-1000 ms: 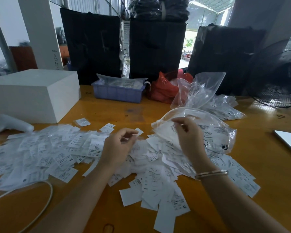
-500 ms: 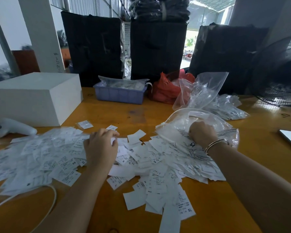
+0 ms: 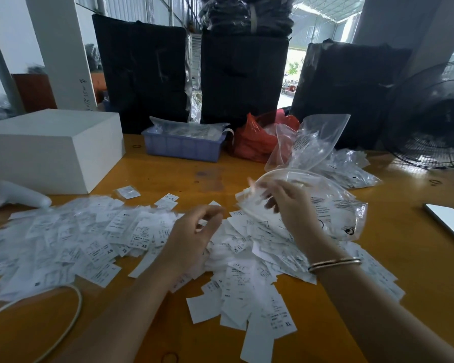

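Right hand (image 3: 291,208) has lifted out of the bag (image 3: 338,213).
We see it pinching blurred tags (image 3: 252,197) at the bag's mouth. Left hand (image 3: 192,234) is curled over the pile (image 3: 89,237), and we cannot tell its grip.

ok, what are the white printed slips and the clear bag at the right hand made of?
The white rectangular printed slips look like thin matte paper or label stock, I can't tell which: they lie flat with crisp cut edges and black size print. The clear bag with black print looks like soft glossy plastic film, likely polyethylene: it is see-through, wrinkled and catches highlights.
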`<state>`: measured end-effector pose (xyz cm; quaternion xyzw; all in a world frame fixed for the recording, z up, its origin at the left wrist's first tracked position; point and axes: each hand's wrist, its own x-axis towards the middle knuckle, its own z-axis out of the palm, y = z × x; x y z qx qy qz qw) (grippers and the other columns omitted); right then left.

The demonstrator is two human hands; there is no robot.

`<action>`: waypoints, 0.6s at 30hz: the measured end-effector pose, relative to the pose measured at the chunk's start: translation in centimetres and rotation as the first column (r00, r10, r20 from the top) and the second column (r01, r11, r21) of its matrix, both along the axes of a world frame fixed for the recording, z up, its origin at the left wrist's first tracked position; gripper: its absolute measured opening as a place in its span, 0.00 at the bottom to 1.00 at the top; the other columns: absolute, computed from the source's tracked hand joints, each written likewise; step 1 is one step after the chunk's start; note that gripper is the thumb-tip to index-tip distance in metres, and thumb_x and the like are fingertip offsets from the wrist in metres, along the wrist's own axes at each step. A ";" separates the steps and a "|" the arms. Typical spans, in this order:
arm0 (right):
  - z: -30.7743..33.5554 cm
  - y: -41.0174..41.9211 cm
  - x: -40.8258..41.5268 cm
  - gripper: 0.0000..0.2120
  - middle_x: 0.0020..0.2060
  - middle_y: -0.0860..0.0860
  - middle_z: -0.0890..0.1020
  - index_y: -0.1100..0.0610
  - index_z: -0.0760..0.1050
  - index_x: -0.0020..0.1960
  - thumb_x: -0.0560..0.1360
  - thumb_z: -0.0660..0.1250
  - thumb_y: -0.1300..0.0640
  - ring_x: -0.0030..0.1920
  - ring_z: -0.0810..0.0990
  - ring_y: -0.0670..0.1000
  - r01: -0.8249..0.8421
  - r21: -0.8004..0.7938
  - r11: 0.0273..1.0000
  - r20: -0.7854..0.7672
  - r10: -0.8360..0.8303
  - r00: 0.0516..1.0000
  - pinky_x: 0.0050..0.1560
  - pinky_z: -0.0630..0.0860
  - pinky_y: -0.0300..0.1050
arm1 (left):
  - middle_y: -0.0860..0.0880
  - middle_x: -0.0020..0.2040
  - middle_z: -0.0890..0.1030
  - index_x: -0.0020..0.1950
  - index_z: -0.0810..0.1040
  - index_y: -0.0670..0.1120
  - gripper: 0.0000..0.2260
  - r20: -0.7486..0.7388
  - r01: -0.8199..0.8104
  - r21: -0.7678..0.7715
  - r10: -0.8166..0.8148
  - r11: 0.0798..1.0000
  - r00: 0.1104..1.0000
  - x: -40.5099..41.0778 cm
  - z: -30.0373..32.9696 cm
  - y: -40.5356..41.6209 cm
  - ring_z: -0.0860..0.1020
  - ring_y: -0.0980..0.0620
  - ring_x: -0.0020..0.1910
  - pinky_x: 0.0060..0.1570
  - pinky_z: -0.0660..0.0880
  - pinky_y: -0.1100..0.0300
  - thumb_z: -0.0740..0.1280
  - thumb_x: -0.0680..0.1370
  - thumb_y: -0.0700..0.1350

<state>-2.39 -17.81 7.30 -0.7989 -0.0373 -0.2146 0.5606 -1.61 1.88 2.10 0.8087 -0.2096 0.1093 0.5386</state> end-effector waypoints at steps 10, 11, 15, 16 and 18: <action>-3.6 3.5 -0.9 0.16 0.34 0.51 0.81 0.50 0.83 0.43 0.81 0.58 0.57 0.31 0.76 0.46 -0.297 0.241 0.924 -0.262 0.357 0.897 0.33 0.71 0.37 | 0.59 0.39 0.81 0.51 0.79 0.59 0.07 -0.230 0.043 -0.160 -0.079 0.986 0.970 0.5 -0.2 0.0 0.81 0.58 0.45 0.42 0.75 0.70 0.69 0.75 0.50; -3.8 3.4 -0.8 0.15 0.34 0.51 0.80 0.50 0.82 0.43 0.81 0.58 0.57 0.31 0.76 0.46 -0.282 0.227 0.932 -0.260 0.337 0.905 0.33 0.71 0.38 | 0.57 0.37 0.81 0.49 0.80 0.57 0.06 -0.236 0.021 -0.177 -0.064 0.984 0.970 0.6 -0.2 0.0 0.81 0.56 0.43 0.41 0.76 0.69 0.70 0.75 0.47; -3.8 1.8 -0.9 0.08 0.38 0.44 0.79 0.47 0.78 0.48 0.79 0.61 0.57 0.36 0.75 0.44 -0.220 -0.330 0.918 -0.206 0.157 0.966 0.36 0.71 0.32 | 0.55 0.36 0.81 0.42 0.82 0.55 0.05 -0.264 -0.076 -0.220 0.015 0.972 0.964 0.9 -0.4 0.2 0.79 0.57 0.39 0.43 0.76 0.63 0.71 0.75 0.44; -3.9 1.2 -1.0 0.07 0.41 0.42 0.78 0.48 0.78 0.51 0.78 0.63 0.56 0.40 0.75 0.43 -0.220 -0.548 0.807 -0.181 0.143 0.973 0.41 0.72 0.31 | 0.56 0.36 0.82 0.43 0.81 0.54 0.04 -0.267 -0.082 -0.237 0.016 0.968 0.964 1.0 -0.3 0.3 0.80 0.58 0.39 0.42 0.75 0.64 0.71 0.75 0.44; -4.3 0.5 -1.3 0.10 0.50 0.41 0.77 0.46 0.77 0.56 0.75 0.65 0.52 0.51 0.73 0.43 -0.230 -0.784 0.577 -0.172 0.155 0.973 0.52 0.68 0.37 | 0.56 0.39 0.84 0.44 0.80 0.51 0.02 -0.275 -0.075 -0.260 0.000 0.963 0.961 0.9 -0.2 0.3 0.80 0.60 0.40 0.42 0.74 0.65 0.70 0.76 0.44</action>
